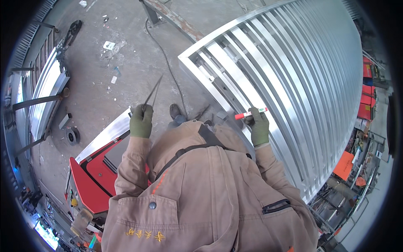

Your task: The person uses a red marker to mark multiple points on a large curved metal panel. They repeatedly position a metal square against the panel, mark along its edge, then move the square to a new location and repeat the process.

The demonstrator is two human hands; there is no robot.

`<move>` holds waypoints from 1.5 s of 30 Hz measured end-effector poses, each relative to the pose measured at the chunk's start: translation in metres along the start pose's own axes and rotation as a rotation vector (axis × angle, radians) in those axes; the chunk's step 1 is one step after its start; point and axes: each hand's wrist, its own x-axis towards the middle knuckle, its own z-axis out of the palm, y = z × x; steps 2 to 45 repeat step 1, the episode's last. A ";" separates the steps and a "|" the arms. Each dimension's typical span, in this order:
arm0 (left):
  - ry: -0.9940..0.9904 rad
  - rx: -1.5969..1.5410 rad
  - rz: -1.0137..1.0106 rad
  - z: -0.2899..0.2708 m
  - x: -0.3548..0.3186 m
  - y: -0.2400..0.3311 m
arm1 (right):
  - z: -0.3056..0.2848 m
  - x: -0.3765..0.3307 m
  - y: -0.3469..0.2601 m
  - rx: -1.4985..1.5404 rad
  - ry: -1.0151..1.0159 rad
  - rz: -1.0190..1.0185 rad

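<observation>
My left hand [141, 122], in a green glove, is closed around a thin dark tool with two long narrow legs [153, 90]. Its legs point up and away over the floor; I cannot make out its exact kind. In my gloved right hand [259, 128] is a red and white marker pen [240, 116], pinched crosswise between the fingers. That hand is above the near left edge of a large silvery metal slatted panel [221, 54]. Whether the glove touches the panel, I cannot tell.
At my lower left stands a red machine or case [98, 178], beside a pale metal strip [107, 133]. A black spool [72, 136] and a cable [166, 59] lie on the floor. A rusty beam [178, 21] meets the panel's far side. Red boxes [367, 101] line the right.
</observation>
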 end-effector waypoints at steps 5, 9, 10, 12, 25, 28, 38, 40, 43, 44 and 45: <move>0.022 0.076 0.007 0.001 -0.008 -0.017 | 0.000 0.002 0.000 0.006 -0.012 -0.003; 0.022 0.076 0.007 0.001 -0.008 -0.017 | 0.000 0.002 0.000 0.006 -0.012 -0.003; 0.022 0.076 0.007 0.001 -0.008 -0.017 | 0.000 0.002 0.000 0.006 -0.012 -0.003; 0.022 0.076 0.007 0.001 -0.008 -0.017 | 0.000 0.002 0.000 0.006 -0.012 -0.003; 0.022 0.076 0.007 0.001 -0.008 -0.017 | 0.000 0.002 0.000 0.006 -0.012 -0.003; 0.022 0.076 0.007 0.001 -0.008 -0.017 | 0.000 0.002 0.000 0.006 -0.012 -0.003; 0.022 0.076 0.007 0.001 -0.008 -0.017 | 0.000 0.002 0.000 0.006 -0.012 -0.003; 0.022 0.076 0.007 0.001 -0.008 -0.017 | 0.000 0.002 0.000 0.006 -0.012 -0.003; 0.022 0.076 0.007 0.001 -0.008 -0.017 | 0.000 0.002 0.000 0.006 -0.012 -0.003; 0.022 0.076 0.007 0.001 -0.008 -0.017 | 0.000 0.002 0.000 0.006 -0.012 -0.003; 0.022 0.076 0.007 0.001 -0.008 -0.017 | 0.000 0.002 0.000 0.006 -0.012 -0.003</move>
